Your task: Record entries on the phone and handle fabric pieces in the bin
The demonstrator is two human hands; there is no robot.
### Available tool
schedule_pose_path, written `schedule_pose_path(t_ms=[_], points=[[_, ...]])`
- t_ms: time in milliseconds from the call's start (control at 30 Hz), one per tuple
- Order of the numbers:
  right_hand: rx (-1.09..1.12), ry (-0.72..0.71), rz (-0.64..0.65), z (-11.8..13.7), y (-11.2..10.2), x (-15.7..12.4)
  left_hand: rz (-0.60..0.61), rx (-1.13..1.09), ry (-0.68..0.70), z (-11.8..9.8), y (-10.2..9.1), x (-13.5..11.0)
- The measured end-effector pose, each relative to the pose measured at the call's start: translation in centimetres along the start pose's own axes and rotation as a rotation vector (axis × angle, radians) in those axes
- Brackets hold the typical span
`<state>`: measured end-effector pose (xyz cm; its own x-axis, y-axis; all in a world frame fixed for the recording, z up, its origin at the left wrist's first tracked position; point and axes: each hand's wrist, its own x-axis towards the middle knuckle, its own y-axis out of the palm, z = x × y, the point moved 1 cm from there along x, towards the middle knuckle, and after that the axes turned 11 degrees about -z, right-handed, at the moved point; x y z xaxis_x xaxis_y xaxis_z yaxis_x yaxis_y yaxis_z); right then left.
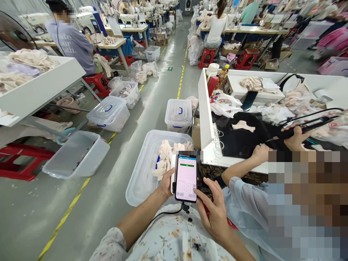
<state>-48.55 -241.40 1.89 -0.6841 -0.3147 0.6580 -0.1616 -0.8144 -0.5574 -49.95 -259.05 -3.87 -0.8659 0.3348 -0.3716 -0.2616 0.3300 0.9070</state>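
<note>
Grasping a black-framed rectangular smartphone with a lit pale-pink screen [186, 181] by its left side, the left hand's fingers [166, 181] are curled; the right hand [213, 206] is released, loosely spread, its index fingertip seemingly touching the screen's lower right corner. Beyond the left fingers, cream ruffled fabric pieces [164, 154] lie on a translucent plastic box [140, 174]. Right of the right fingers, a white-rimmed worktable [206, 108] bears a black sheet [225, 143]. Far ahead of both, a glossy grey floor [152, 98] stretches between white-topped sewing tables [115, 44].
</note>
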Motion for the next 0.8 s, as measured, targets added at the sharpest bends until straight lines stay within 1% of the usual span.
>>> schedule_pose_path(t_ms=[133,267,333,467,533,633,733,800], points=[[-0.017,0.004,0.013,-0.2,0.3,0.3,0.01,-0.01,0.001,-0.1,-0.1,0.2],[-0.042,-0.022,0.038,-0.4,0.6,0.4,-0.041,-0.005,-0.007,-0.1,-0.6,0.4],[-0.051,-0.019,0.048,-0.5,0.6,0.4,-0.037,0.004,-0.023,-0.1,-0.7,0.5],[-0.009,-0.007,0.02,-0.6,-0.1,0.4,0.024,0.023,-0.051,-0.2,-0.3,0.6],[0.013,-0.026,0.007,-0.6,-0.5,0.3,0.02,0.038,-0.048,-0.3,-0.1,0.8],[0.019,-0.067,0.03,-0.6,-0.7,0.2,0.01,0.045,-0.03,-0.4,0.3,0.9],[0.005,-0.081,0.051,-0.6,-0.5,0.1,0.012,0.042,-0.033,-0.4,0.4,1.1],[0.0,-0.079,0.049,-0.7,-0.3,0.0,-0.009,0.04,-0.047,-0.3,0.1,1.3]])
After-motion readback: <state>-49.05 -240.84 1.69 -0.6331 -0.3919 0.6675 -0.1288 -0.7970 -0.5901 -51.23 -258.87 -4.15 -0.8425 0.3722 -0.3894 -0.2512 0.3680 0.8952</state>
